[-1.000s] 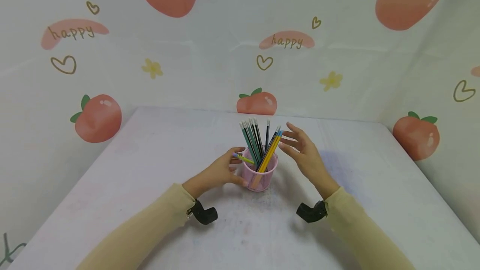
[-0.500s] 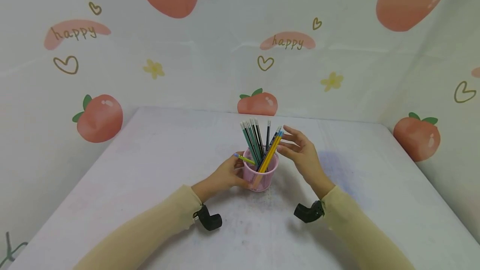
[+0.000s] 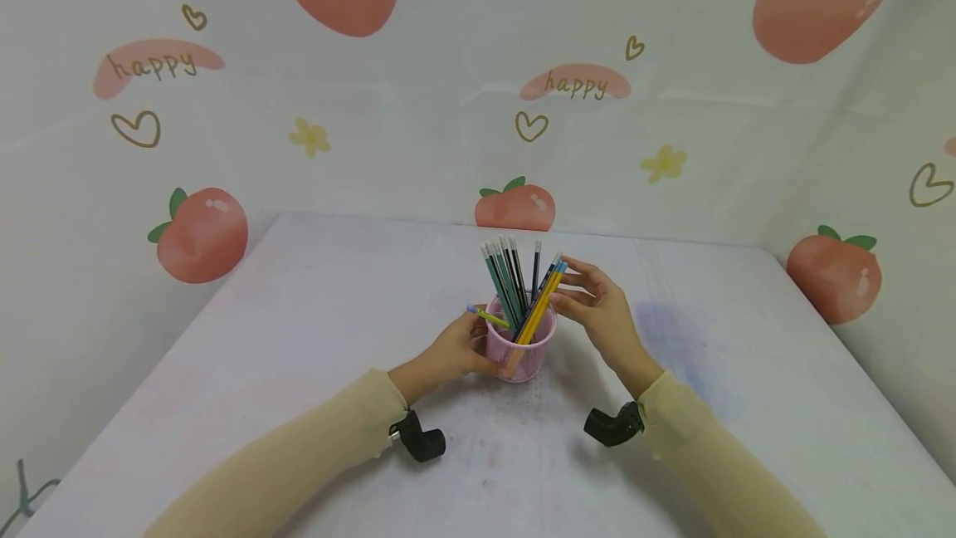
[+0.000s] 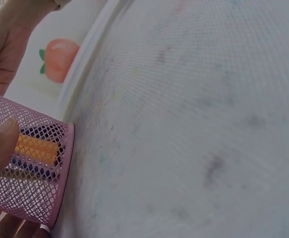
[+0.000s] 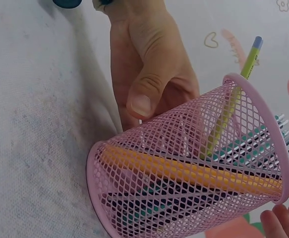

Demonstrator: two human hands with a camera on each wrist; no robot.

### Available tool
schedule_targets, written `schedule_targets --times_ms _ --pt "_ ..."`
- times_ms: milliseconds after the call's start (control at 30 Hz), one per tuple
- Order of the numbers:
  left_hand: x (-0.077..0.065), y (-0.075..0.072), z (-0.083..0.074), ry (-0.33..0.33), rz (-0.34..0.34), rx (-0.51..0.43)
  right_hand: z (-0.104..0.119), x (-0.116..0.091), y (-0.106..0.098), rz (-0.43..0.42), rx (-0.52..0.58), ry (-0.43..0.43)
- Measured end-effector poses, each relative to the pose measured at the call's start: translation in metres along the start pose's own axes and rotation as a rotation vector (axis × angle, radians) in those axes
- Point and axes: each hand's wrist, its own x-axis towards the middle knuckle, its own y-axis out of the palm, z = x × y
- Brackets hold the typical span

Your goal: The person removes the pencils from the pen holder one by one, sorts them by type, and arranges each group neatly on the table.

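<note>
A pink mesh pencil cup (image 3: 532,364) stands upright on the table, filled with several pencils. My left hand (image 3: 448,351) grips its left side, the thumb (image 4: 1,144) on the near wall and the other fingers round the far side. Yellow pencils (image 3: 539,310) with blue ends lean right inside it; several green and black pencils (image 3: 502,285) stand behind. One lime-green pencil (image 3: 489,317) tilts left over the rim. My right hand (image 3: 605,310) is at the cup's right, its fingers bent loosely and the fingertips right by the yellow pencils' upper ends.
The white table (image 3: 329,289) has faint stains and a bluish patch on the right. Behind it hangs a white backdrop (image 3: 418,123) printed with peaches and hearts. A black wrist camera (image 3: 421,438) sits on the left wrist, another black camera (image 3: 614,426) on the right.
My left hand has moved right and closed round the cup. My right hand has come slightly lower and nearer the yellow pencils. The cup stays in place.
</note>
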Motion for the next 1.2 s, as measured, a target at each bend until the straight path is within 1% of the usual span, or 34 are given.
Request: schedule_targets --times_ms 200,433,533,700,933,1067,1200 --pt "0.0012 0.0024 -0.0008 -0.05 -0.022 -0.013 0.0 -0.0002 0.0008 -0.005 -0.005 0.005" --pt "0.0024 0.0042 0.0008 -0.059 -0.008 -0.008 -0.0007 0.0005 0.0025 -0.01 -0.002 0.025" --pt "0.0016 0.0048 -0.0004 -0.071 -0.005 -0.02 -0.0006 0.0006 0.0027 -0.007 0.002 0.037" --pt "0.0016 0.0055 -0.0017 -0.066 -0.002 -0.017 -0.0006 0.0003 0.0024 -0.004 0.011 0.04" --pt "0.0028 0.0067 -0.001 -0.056 0.009 -0.015 -0.0019 -0.0002 0.0019 0.005 -0.006 0.046" --pt "0.003 0.007 -0.0007 -0.062 0.01 0.0 -0.0017 -0.0005 0.0025 0.003 -0.014 0.054" --pt "0.004 0.0064 0.0009 -0.053 0.018 0.021 -0.001 -0.0009 0.0031 0.003 -0.02 0.054"
